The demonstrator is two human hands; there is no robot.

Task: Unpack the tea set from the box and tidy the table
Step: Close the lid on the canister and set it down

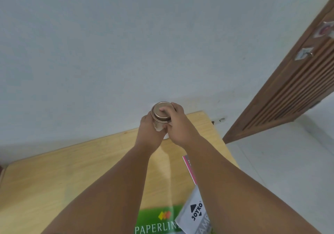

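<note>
Holding: left hand (150, 127) wraps the side of a brown cup (160, 113) from below; right hand (179, 123) curls over it, one fingertip on its ringed end.
Cup position: lifted above the far edge of the table (54, 179), in front of the pale wall, ringed end tilted toward the camera.
Under the cup: a crumpled pale scrap (159, 128) between the two hands; I cannot tell what it is.
Near edge: green PAPERLINE pack (155, 219) touching a white JOYKO packet (195, 214).
Right side: slatted wooden door (289, 89).
</note>
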